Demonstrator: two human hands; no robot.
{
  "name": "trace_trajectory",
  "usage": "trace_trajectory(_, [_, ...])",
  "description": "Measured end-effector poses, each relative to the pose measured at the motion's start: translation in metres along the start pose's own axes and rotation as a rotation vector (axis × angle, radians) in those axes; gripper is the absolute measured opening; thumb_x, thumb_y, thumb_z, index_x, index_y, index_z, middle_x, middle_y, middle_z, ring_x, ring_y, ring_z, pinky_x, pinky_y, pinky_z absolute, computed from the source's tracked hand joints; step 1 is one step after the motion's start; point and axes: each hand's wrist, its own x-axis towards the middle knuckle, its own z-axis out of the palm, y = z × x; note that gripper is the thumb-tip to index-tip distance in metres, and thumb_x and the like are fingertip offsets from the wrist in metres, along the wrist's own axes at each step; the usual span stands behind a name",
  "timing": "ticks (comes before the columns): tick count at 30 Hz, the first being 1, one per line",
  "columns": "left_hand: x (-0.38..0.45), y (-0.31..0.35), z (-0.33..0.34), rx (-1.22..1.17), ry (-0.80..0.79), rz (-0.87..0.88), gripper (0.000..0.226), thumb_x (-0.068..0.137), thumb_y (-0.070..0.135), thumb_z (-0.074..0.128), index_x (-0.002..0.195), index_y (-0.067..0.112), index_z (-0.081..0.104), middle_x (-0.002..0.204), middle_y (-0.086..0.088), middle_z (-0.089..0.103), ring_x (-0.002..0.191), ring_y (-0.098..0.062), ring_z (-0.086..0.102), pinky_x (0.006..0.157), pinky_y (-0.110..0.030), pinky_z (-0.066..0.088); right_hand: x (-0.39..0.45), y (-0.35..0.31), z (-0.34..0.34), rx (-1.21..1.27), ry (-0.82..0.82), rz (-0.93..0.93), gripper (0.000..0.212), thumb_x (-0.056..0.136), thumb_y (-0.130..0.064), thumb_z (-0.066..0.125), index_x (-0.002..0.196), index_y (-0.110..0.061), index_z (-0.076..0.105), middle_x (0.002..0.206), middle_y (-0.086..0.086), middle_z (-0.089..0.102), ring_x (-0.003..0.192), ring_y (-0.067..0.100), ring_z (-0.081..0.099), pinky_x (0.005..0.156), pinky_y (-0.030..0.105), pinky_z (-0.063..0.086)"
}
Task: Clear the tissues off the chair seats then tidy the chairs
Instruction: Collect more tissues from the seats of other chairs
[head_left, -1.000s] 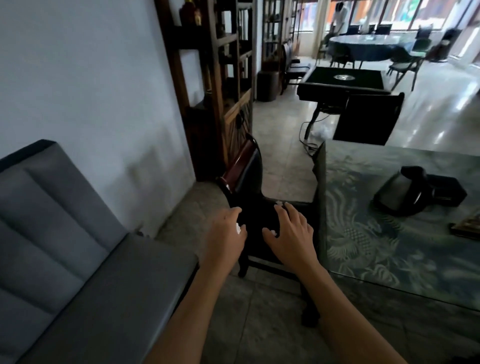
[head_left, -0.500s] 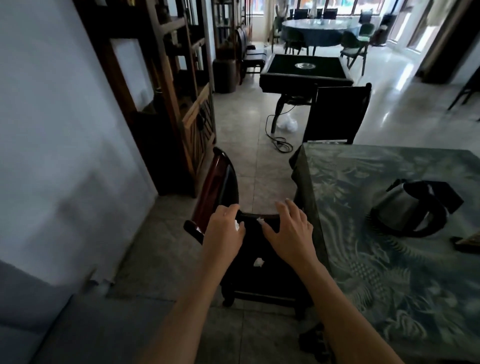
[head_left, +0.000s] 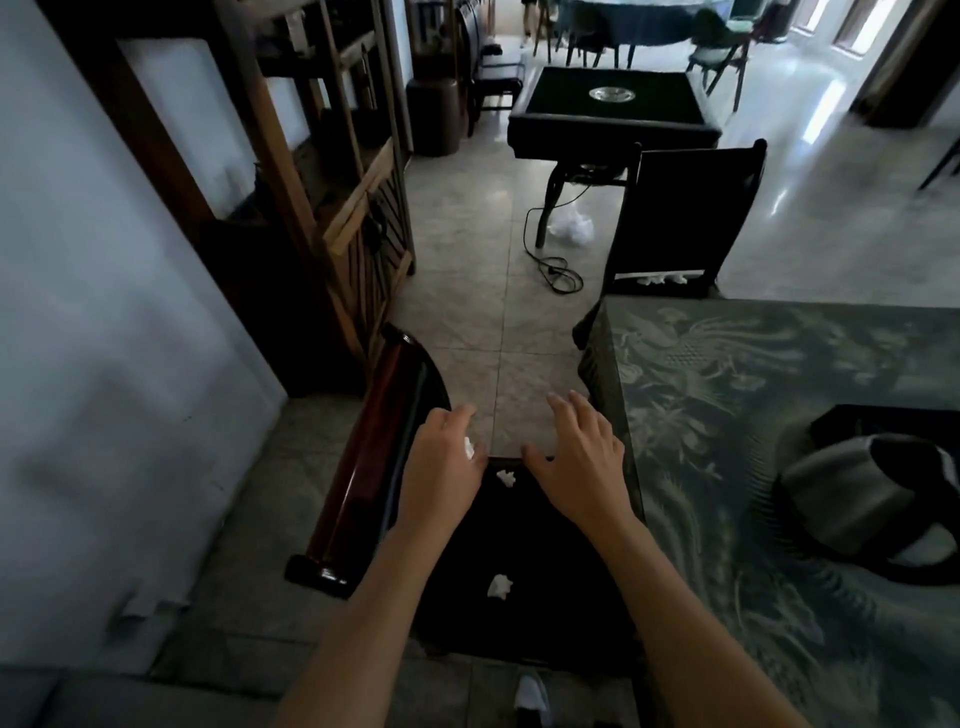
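Note:
A dark wooden chair (head_left: 561, 587) stands below me, its seat against the table and its backrest (head_left: 374, 467) to the left. Two crumpled white tissues lie on the seat: one tissue (head_left: 505, 477) near the far edge between my hands, another tissue (head_left: 500, 586) nearer me. My left hand (head_left: 441, 467) hovers over the seat's far left part, curled around a small white tissue (head_left: 469, 448). My right hand (head_left: 576, 457) hovers over the far right part, fingers spread, holding nothing. A second dark chair (head_left: 680, 218) stands at the table's far end with tissues (head_left: 662, 280) on its seat.
A table with a green patterned cloth (head_left: 779, 467) is on the right, a grey and black bag (head_left: 872, 499) on it. A wooden shelf unit (head_left: 322, 182) lines the left wall. Ahead stand a square game table (head_left: 613, 109), a cable (head_left: 550, 260) and a white bag (head_left: 571, 226) on the floor.
My view has tilted further down over the chair, so its seat and both loose tissues show. Both hands have reached a little further forward over the seat.

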Motion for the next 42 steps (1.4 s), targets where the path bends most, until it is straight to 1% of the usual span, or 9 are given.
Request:
trace_trajectory(4, [0.033,-0.004,0.023,-0.019,-0.006,-0.047,0.045,0.085,0.017,0.071,0.127,0.018,0.056,0.111,-0.004,0.055,0.1,-0.02,0.057,0.08,-0.028,0.049,0.038,0.015,0.012,-0.001,-0.041,-0.004,0.067,0.089,-0.054,0.052,0.145,-0.027,0.028,0.158,0.005,0.024,0.144,0.029,0.023,0.109,0.052,0.03])
trace_trajectory(9, [0.063,-0.02,0.051,-0.02,-0.032,-0.094,0.041,0.086,0.02,0.069,0.126,0.019,0.055,0.109,-0.004,0.055,0.096,-0.019,0.055,0.075,-0.025,0.044,0.066,0.029,0.036,0.009,-0.087,0.03,0.066,0.089,-0.056,0.05,0.144,-0.027,0.029,0.158,0.005,0.024,0.143,0.029,0.024,0.109,0.052,0.03])
trace_trajectory(15, [0.073,-0.056,0.093,-0.026,-0.104,-0.169,0.041,0.088,0.019,0.066,0.127,0.017,0.055,0.113,-0.005,0.055,0.101,-0.021,0.057,0.081,-0.032,0.05,0.084,0.046,0.082,0.021,-0.152,0.086,0.065,0.089,-0.054,0.053,0.144,-0.027,0.03,0.157,0.004,0.025,0.143,0.029,0.026,0.11,0.052,0.031])
trace_trajectory(17, [0.071,-0.072,0.108,-0.03,-0.126,-0.188,0.041,0.087,0.018,0.066,0.127,0.015,0.056,0.113,-0.006,0.056,0.101,-0.022,0.058,0.082,-0.03,0.048,0.087,0.051,0.1,0.024,-0.169,0.109,0.066,0.089,-0.053,0.053,0.145,-0.026,0.03,0.158,0.004,0.025,0.143,0.028,0.025,0.111,0.051,0.03])
trace_trajectory(25, [0.037,-0.141,0.189,-0.075,-0.245,-0.334,0.042,0.088,0.018,0.067,0.128,0.016,0.056,0.116,-0.003,0.055,0.101,-0.017,0.057,0.08,-0.022,0.044,0.067,0.089,0.202,0.035,-0.298,0.232,0.072,0.089,-0.053,0.054,0.149,-0.023,0.029,0.159,0.007,0.024,0.144,0.029,0.026,0.111,0.051,0.033])
trace_trajectory(29, [0.007,-0.17,0.237,-0.003,-0.277,-0.411,0.042,0.088,0.018,0.067,0.128,0.014,0.056,0.119,-0.008,0.056,0.106,-0.024,0.057,0.083,-0.026,0.044,0.042,0.116,0.251,0.068,-0.36,0.299,0.072,0.089,-0.051,0.056,0.149,-0.021,0.029,0.158,0.007,0.025,0.142,0.029,0.028,0.112,0.05,0.032])
trace_trajectory(33, [-0.021,-0.204,0.279,0.009,-0.307,-0.459,0.039,0.088,0.017,0.067,0.126,0.013,0.058,0.119,-0.011,0.057,0.106,-0.026,0.058,0.078,-0.022,0.037,0.017,0.142,0.3,0.095,-0.397,0.338,0.071,0.089,-0.049,0.057,0.149,-0.021,0.03,0.158,0.006,0.026,0.141,0.027,0.029,0.112,0.048,0.031])
trace_trajectory(39, [-0.055,-0.246,0.323,-0.01,-0.336,-0.572,0.039,0.086,0.013,0.068,0.124,0.011,0.06,0.119,-0.011,0.057,0.103,-0.022,0.058,0.075,-0.016,0.034,-0.011,0.174,0.361,0.167,-0.438,0.383,0.068,0.09,-0.039,0.064,0.148,-0.021,0.034,0.157,0.005,0.028,0.14,0.026,0.032,0.112,0.045,0.034])
trace_trajectory(42, [-0.068,-0.263,0.34,-0.033,-0.317,-0.629,0.038,0.084,0.013,0.069,0.121,0.011,0.062,0.114,-0.009,0.058,0.096,-0.015,0.055,0.073,-0.011,0.032,-0.022,0.183,0.386,0.201,-0.486,0.352,0.069,0.089,-0.034,0.066,0.149,-0.022,0.033,0.158,0.003,0.024,0.138,0.026,0.035,0.111,0.041,0.036])
